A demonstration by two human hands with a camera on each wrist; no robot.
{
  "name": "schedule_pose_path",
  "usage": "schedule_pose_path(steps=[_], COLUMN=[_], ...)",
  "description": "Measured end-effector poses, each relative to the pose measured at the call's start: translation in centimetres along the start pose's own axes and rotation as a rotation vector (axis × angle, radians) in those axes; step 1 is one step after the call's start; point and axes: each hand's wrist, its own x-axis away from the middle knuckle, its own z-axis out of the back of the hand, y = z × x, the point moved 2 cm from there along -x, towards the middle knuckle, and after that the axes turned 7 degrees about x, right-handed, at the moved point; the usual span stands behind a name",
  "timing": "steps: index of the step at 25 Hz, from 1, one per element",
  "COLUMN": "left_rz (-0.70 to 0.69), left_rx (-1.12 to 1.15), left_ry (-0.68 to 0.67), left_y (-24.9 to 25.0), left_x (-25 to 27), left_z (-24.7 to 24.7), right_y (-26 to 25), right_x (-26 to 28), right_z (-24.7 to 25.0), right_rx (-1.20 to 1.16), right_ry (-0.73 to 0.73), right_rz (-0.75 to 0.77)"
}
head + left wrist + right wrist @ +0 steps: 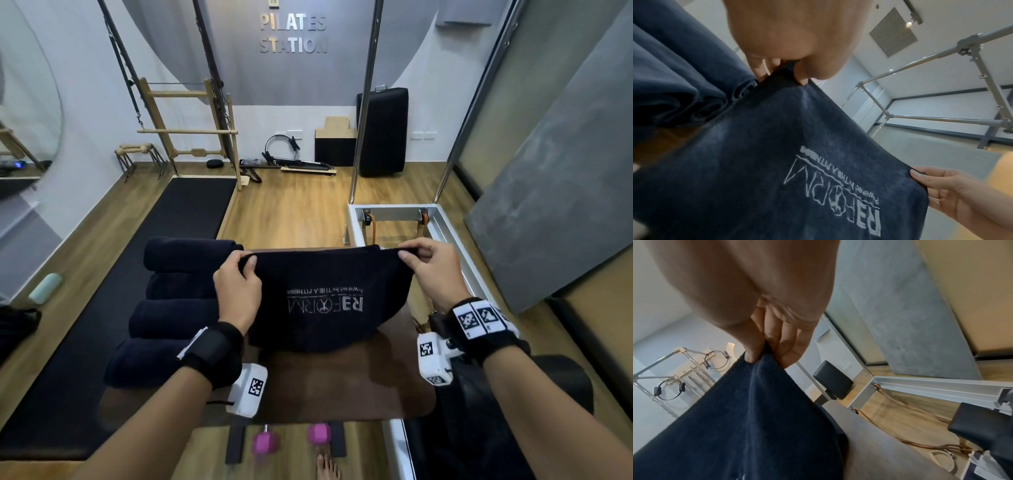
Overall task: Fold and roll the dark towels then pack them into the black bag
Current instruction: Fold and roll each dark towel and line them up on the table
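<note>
step: folding | left hand (238, 291) and right hand (432, 270) each pinch a top corner of the logo towel (325, 301) above the counter (342, 383) | four rolled towels (178, 308) at its left edge | next: likely bring corners together evenly

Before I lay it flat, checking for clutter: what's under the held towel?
Under the towel, held by left hand and right hand, is brown tabletop. Whatever lies beneath its draped part is hidden.

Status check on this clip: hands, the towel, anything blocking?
Left hand and right hand each pinch a top corner of the logo towel, held spread over the brown table. Rolled towels lie beside it, left. Nothing in the way.
</note>
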Motion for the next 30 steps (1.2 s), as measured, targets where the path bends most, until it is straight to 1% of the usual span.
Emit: schedule_pose_path(steps=[2, 5, 7, 10, 12, 15, 18, 20, 24, 27, 30], left_rz=[0.074, 0.213, 0.289, 0.362, 0.397, 0.380, 0.326, 0.305, 0.280, 0.218, 0.153], left_rx=[-0.006, -0.047, -0.100, -0.140, -0.176, -0.296, -0.375, -0.399, -0.384, -0.315, -0.241], left_ry=[0.016, 0.033, 0.015, -0.022, -0.058, -0.102, -0.090, -0.085, -0.067, -0.012, 0.002], left_y=[-0.6, -2.1, -3.4, -5.3, -6.1, -6.9, -7.0, -7.1, -6.8, -6.0, -4.8], left_x=[-2.0, -4.3, -5.2, -6.2, -6.4, -6.5, -6.4, -6.2, -5.8, -5.5, -5.4], left_z=[-2.4, -5.6, -7.2, -8.7, -9.3, -9.9, -10.1, -10.1, -9.8, -9.2, -8.1], right_y=[0.0, 1.2, 2.8, 5.6, 7.2, 8.9, 9.7, 10.0, 9.9, 9.1, 7.7], right_x=[-3.8, -8.0, -9.4, -11.3, -12.1, -12.7, -12.8, -12.6, -11.9, -11.4, -10.8], right_z=[-1.3, -3.7, -5.2, -7.4, -8.6, -9.9, -10.1, -10.2, -10.1, -9.3, -7.8], right_rx=[0.023, 0.156, 0.234, 0.266, 0.278, 0.268, 0.278, 0.292, 0.282, 0.251, 0.157], right_ry=[0.009, -0.015, -0.051, -0.115, -0.149, -0.170, -0.146, -0.159, -0.202, -0.150, -0.068], right_rz=[-0.051, -0.100, -0.149, -0.244, -0.277, -0.298, -0.296, -0.271, -0.255, -0.280, -0.276])
